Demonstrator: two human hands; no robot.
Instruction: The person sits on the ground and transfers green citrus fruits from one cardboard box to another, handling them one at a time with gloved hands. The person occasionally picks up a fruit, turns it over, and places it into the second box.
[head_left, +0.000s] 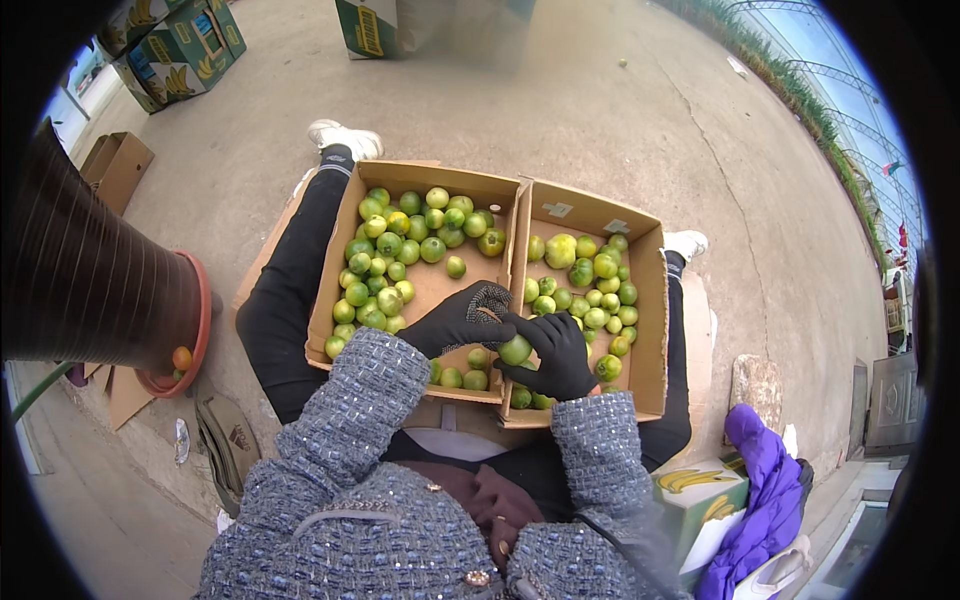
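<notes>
In front of me two open cardboard boxes stand side by side, a left box (318, 300) and a right box (651, 330), both holding many loose green tomatoes. My right hand (551, 352), in a black glove, grips one green tomato (515, 350) between thumb and fingers above the adjoining walls. Beside it my left hand (459, 319), also gloved, curves in a C shape over the left box. Its thumb reaches close to the held tomato; whether it touches cannot be made out. I see no tomato between the left thumb and fingers.
My legs lie around the boxes. A large brown pot (97, 277) with an orange rim lies tipped at left. Banana cartons stand at far left (184, 56) and ahead (371, 30). At lower right, a purple garment (757, 495) drapes beside another banana carton (697, 484).
</notes>
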